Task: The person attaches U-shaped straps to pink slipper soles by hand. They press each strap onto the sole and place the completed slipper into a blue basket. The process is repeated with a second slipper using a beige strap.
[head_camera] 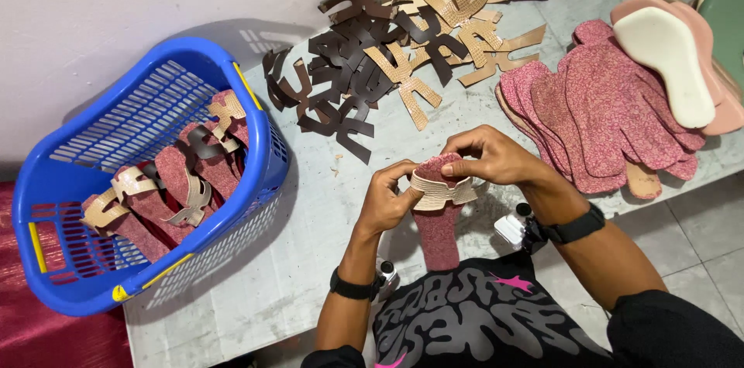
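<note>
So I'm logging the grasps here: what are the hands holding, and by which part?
Both hands, left hand and right hand, hold one pink insole at its top end, pinching the tan strap wrapped across it.

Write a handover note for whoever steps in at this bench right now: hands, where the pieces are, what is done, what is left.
Left hand and right hand together hold one pink sole, both pinching a tan strap wrapped across its upper end.

Done: several strapped soles lie in the blue basket at the left.

Left: a fanned stack of bare pink soles lies at the right on the table, with pale foam insoles behind it. A pile of loose brown and tan straps lies at the back.

The strap in hand does not look fixed yet; finish that one first.
</note>
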